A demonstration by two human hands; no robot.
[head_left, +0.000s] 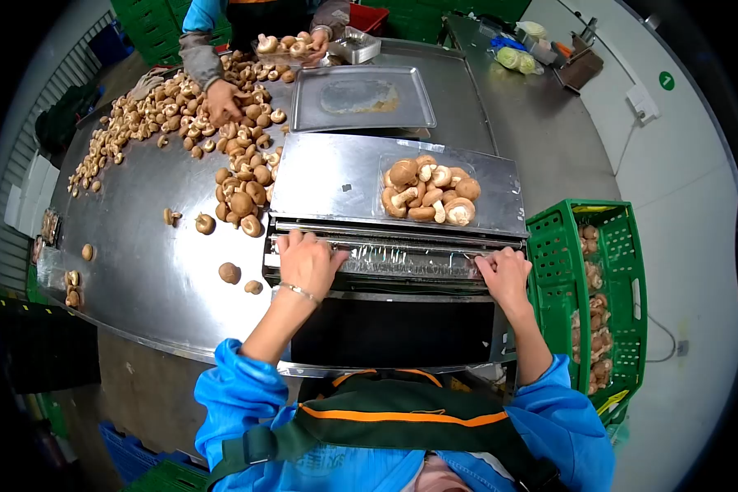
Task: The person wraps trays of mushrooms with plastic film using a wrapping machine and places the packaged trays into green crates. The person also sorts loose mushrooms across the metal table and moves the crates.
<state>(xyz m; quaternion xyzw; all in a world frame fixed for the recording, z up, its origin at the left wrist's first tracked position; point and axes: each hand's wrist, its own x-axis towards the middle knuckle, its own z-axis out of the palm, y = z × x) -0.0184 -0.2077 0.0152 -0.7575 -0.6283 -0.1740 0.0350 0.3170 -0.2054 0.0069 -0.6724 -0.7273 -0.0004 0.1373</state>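
Observation:
A wrapping machine with a metal top [328,184] stands in front of me, a roll of clear film [410,261] along its near side. My left hand [307,262] is at the left end of the roll, its fingers curled at the film. At the right end, my right hand [504,275] pinches the film edge between thumb and fingers. Behind the roll, on the metal top, sits a clear tray filled with brown mushrooms [422,193]. The film between my hands looks shiny and wrinkled.
A co-worker's hand [224,102] reaches into a mushroom heap [164,107]; the other holds a mushroom tray [285,49]. A metal tray [361,98] lies behind the machine. On the right stands a green crate [558,271] of packed mushrooms.

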